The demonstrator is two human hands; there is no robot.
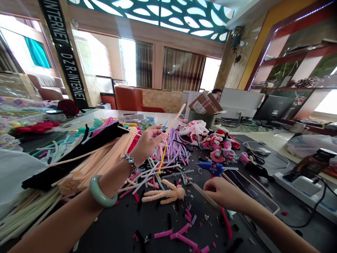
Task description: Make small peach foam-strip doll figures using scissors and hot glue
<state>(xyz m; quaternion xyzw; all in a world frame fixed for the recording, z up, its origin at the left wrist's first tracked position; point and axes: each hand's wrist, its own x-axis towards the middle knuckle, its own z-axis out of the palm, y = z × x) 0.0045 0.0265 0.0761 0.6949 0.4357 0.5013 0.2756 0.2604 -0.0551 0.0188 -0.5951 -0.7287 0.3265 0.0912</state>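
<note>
My left hand [149, 143] is raised over the pile, its thumb and fingers pinched on a peach pipe cleaner [176, 119] that slants up to the right. Lower on the right, my right hand [223, 193] has curled fingers beside a blurred pale strip [206, 197]; what the fingers grip, I cannot make out. A small peach figure [165, 194] of coiled pipe cleaner lies between the hands on the dark table [118, 228]. Just beyond my right hand rests a blue glue gun [212, 168]. A thick bundle of peach pipe cleaners [105, 163] lies under my left forearm.
Lilac pipe cleaners [175, 146] and pink offcuts [184, 239] are scattered about. Colourful pipe-cleaner figures [221, 146] sit at the back right. A white power strip [297, 191] with cables lies right. Behind stand a cardboard box [205, 103] and monitors [239, 102]; a person is partly hidden there.
</note>
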